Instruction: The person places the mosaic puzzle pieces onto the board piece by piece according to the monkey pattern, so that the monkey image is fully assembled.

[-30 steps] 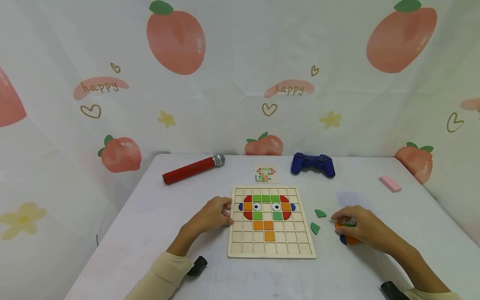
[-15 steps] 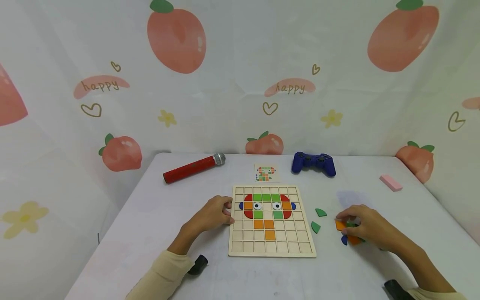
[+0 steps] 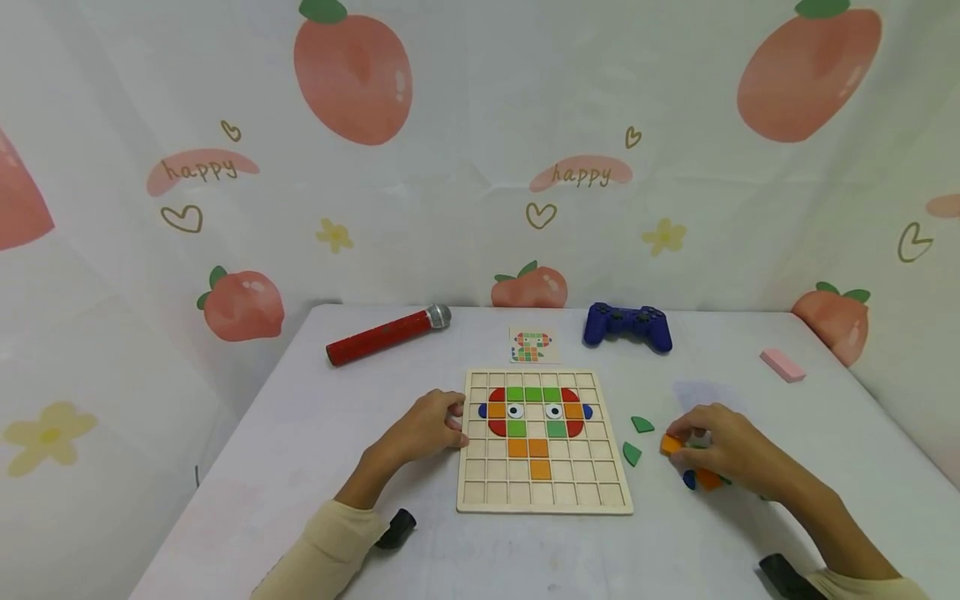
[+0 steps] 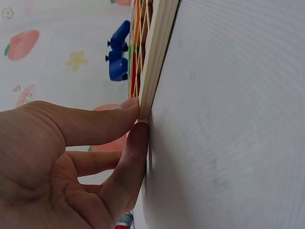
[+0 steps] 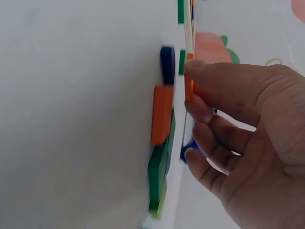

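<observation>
A square wooden grid board point(image 3: 491, 497) lies in the middle of the table, with red, green, orange and blue tiles and two eye tiles set in its cells. My left hand point(image 3: 431, 427) holds the board's left edge; in the left wrist view thumb and finger pinch its rim. Off to the board's right, my right hand point(image 3: 723, 442) pinches an orange square tile point(image 5: 189, 88) between thumb and fingers, raised off the table. Under and beside that hand lie another orange tile point(image 5: 162, 114), a blue half-round tile point(image 3: 689, 479) and green tiles point(image 5: 157, 174), partly hidden.
Two green quarter-round tiles point(image 3: 632, 453) lie between board and right hand. Behind the board is a small pattern card point(image 3: 534, 345). A red microphone point(image 3: 386, 337), a blue game controller point(image 3: 627, 327) and a pink block point(image 3: 782, 365) stand towards the back, before a peach-patterned cloth.
My right hand has picked an orange tile out of the loose tiles and moved it slightly up and left. The left hand stays at the board's edge.
</observation>
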A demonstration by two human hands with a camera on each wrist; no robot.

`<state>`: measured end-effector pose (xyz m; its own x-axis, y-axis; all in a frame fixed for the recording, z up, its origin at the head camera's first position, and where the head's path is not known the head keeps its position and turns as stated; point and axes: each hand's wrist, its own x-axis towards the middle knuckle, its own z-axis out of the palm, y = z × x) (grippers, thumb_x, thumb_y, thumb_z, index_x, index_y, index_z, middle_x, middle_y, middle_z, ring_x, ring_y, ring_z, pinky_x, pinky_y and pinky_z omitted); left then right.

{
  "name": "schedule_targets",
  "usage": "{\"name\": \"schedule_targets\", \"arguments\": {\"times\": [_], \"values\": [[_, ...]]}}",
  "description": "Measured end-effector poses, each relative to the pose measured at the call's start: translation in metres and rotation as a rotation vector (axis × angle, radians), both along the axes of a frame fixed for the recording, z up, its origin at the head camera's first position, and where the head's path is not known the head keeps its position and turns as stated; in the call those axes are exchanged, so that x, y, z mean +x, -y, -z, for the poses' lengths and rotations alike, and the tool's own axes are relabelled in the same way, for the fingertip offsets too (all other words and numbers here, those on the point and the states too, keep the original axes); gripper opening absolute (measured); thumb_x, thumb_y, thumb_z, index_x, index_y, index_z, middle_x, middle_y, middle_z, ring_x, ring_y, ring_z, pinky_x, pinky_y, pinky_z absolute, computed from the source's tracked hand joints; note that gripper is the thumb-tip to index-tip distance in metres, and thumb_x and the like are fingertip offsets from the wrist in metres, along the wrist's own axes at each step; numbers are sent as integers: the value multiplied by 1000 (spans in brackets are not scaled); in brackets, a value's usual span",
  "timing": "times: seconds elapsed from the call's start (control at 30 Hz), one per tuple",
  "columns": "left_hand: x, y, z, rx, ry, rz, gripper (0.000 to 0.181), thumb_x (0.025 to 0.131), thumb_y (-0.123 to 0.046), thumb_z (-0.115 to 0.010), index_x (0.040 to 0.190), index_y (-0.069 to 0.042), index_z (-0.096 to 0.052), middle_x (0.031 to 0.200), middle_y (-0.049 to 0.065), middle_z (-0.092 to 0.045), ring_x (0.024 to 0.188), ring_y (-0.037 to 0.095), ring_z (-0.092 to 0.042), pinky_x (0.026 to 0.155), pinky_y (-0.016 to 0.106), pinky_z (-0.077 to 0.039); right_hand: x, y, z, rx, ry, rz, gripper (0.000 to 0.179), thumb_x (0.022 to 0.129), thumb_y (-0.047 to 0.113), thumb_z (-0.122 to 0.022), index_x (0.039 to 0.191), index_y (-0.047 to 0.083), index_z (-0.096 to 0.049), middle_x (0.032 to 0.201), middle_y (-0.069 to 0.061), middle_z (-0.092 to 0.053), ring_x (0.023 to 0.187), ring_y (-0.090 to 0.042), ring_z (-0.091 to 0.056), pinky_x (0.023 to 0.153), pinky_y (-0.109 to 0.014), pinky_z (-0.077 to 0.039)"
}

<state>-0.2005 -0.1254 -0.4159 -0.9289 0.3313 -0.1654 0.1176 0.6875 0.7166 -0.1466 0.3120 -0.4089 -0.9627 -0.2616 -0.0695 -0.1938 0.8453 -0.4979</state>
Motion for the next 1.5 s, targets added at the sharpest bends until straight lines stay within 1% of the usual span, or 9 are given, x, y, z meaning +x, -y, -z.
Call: {"name": "schedule_targets", "arguments": {"times": [0.27,0.43,0.63,0.7,0.87,1.03,1.2,1.4,1.5], "values": [[0,0,-1,-9,-2,-4,63,85,-3,-87,141,7,-60,106,9,-58,92,18,-59,81,30,-57,-1,30,-3,-66,-73,-69,21,88,26,-86,106,18,-78,99,9,-67,95,-14,-54,78,-30,-49],[0,0,-1,-10,-7,-3,63,85,-3,-87,141,7,-60,106,9,-58,93,18,-59,82,30,-58,-6,53,-6,-83,-64,-107,21,88,26,-85,107,19,-78,101,10,-67,98,-14,-56,82,-31,-50],[0,0,1,-12,-10,-1,64,85,-3,-87,142,7,-60,106,9,-58,91,18,-60,81,29,-58,-10,80,-6,-117,-51,-194,20,90,27,-84,107,20,-77,99,11,-64,98,-15,-53,80,-29,-48],[0,0,1,-14,-11,0,64,85,-3,-87,142,7,-60,105,9,-58,91,18,-59,81,29,-57,-11,88,-6,-119,-39,-221,19,90,26,-83,107,21,-77,100,11,-64,100,-16,-54,82,-30,-49],[0,0,0,-11,-12,0,64,85,-3,-88,141,7,-60,105,9,-58,92,18,-59,80,30,-56,-11,108,-4,-95,-9,-266,18,91,33,-83,106,26,-77,105,15,-66,107,-14,-53,92,-37,-51],[0,0,0,-1,-7,-3,64,85,-2,-87,142,7,-59,105,8,-58,92,18,-60,81,30,-57,-10,124,0,-87,-9,-337,17,92,32,-82,107,23,-77,104,16,-68,102,-12,-54,92,-37,-52],[0,0,0,-5,-10,-4,63,85,-2,-87,141,7,-60,104,8,-57,92,18,-59,80,30,-56,-5,138,1,-88,48,-330,19,90,30,-83,108,25,-78,106,18,-66,107,-11,-54,100,-43,-51],[0,-1,0,-9,-3,-10,64,85,-3,-87,142,7,-59,105,8,-58,92,18,-59,81,30,-57,1,148,1,-84,37,-351,20,86,30,-87,104,26,-79,103,19,-66,105,-9,-55,103,-45,-50],[0,-1,0,-13,1,-13,64,85,-3,-87,142,7,-59,106,9,-58,92,18,-59,81,30,-57,2,149,2,-76,34,-367,20,87,30,-87,104,27,-78,102,20,-66,105,-8,-56,113,-50,-45]]}}
